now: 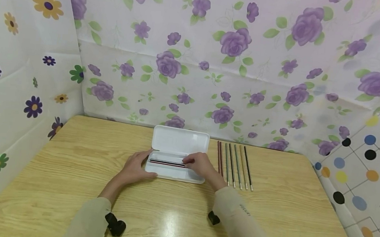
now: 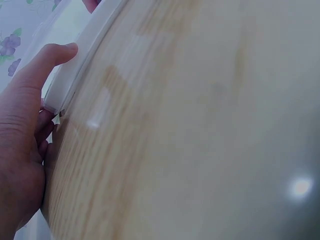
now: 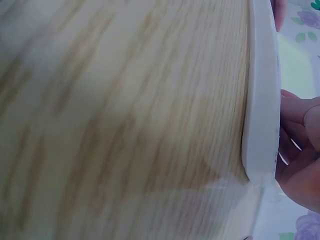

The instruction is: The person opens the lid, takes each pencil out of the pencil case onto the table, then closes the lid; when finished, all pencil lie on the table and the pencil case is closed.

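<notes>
A white pencil case (image 1: 162, 173) lies with its lid (image 1: 180, 140) raised at the back. My left hand (image 1: 134, 169) grips the case's left end, thumb at the front edge and fingers along the side; the left wrist view shows the thumb (image 2: 62, 52) over the white wall. Inside the case, a black pencil (image 1: 166, 162) and a dark red pencil (image 1: 164, 164) lie lengthwise. My right hand (image 1: 201, 165) reaches over the right part of the case, its curled fingers pinching the pencils' right end, which they partly hide. In the right wrist view those fingers (image 3: 295, 117) appear behind the case wall.
Several pencils (image 1: 236, 166) lie side by side right of the case, close to my right wrist, in red, green, black and tan. The wooden table (image 1: 72, 168) meets a flowered cloth wall (image 1: 192, 89) behind, with patterned cloth at both sides.
</notes>
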`<state>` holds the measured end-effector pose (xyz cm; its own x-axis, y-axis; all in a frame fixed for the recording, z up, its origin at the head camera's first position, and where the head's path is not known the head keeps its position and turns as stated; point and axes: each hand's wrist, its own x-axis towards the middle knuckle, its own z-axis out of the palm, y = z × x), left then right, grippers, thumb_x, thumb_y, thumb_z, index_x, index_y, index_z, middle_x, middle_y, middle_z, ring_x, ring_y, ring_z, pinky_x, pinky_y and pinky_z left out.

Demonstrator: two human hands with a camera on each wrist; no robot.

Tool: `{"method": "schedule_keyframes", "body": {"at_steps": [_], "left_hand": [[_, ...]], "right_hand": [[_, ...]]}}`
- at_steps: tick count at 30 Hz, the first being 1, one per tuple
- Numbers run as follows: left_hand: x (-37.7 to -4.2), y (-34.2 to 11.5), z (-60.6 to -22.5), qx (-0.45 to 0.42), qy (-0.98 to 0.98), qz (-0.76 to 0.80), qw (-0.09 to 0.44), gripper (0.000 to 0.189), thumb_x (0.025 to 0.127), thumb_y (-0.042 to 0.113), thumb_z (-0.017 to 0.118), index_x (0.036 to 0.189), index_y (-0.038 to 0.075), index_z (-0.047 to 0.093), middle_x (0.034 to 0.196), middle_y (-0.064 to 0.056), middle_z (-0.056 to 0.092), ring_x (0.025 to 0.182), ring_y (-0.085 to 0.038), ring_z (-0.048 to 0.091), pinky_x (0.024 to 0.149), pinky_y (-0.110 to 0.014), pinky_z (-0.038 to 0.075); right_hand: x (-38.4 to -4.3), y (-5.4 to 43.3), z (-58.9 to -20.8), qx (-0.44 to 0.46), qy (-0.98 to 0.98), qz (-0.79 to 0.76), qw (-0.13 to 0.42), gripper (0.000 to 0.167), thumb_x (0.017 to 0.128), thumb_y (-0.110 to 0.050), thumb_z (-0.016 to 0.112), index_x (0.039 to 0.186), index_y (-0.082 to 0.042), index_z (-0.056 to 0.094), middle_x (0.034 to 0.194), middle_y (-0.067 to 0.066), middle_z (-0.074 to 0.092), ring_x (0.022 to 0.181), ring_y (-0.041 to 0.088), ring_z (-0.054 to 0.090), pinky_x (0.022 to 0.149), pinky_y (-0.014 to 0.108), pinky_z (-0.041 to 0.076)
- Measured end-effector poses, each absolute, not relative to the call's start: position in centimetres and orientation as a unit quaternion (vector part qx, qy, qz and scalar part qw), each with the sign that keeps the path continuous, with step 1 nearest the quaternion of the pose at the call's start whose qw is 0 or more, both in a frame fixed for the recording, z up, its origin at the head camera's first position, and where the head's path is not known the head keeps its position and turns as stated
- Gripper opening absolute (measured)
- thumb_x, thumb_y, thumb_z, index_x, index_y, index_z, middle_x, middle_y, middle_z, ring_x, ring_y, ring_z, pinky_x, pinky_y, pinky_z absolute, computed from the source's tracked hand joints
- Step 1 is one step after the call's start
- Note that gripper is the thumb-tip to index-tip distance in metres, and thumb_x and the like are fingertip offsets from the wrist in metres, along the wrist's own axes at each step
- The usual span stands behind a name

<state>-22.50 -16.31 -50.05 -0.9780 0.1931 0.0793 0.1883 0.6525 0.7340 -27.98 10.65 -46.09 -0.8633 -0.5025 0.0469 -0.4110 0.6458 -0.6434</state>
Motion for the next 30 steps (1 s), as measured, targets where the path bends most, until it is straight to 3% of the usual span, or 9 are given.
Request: {"method": "schedule_keyframes", "body": {"at_steps": [12,30], "left_hand": [[-22.4,-16.4,-49.8,0.103,0.909,0.404,0.001,0.095,0.072,0.043,0.082,0.149,0.008,0.038,0.144,-0.022,0.042,0.132,-0.044,0.032,0.104,-0.062,0.026],[-22.4,-16.2,-49.8,0.098,0.909,0.406,0.006,0.098,0.071,0.045,0.082,0.15,0.009,0.036,0.145,-0.022,0.039,0.133,-0.044,0.03,0.104,-0.062,0.026]], "right_hand": [[-28.2,9.9,-45.7,-0.324,0.912,-0.244,0.055,0.013,0.084,0.005,0.07,0.094,0.0,0.076,0.09,0.009,0.072,0.087,0.022,0.067,0.078,0.03,0.053],[-27.9,10.5,-44.5,-0.31,0.918,-0.246,0.03,0.019,0.085,0.006,0.068,0.101,-0.002,0.074,0.092,0.007,0.07,0.083,0.018,0.065,0.074,0.028,0.053]]}}
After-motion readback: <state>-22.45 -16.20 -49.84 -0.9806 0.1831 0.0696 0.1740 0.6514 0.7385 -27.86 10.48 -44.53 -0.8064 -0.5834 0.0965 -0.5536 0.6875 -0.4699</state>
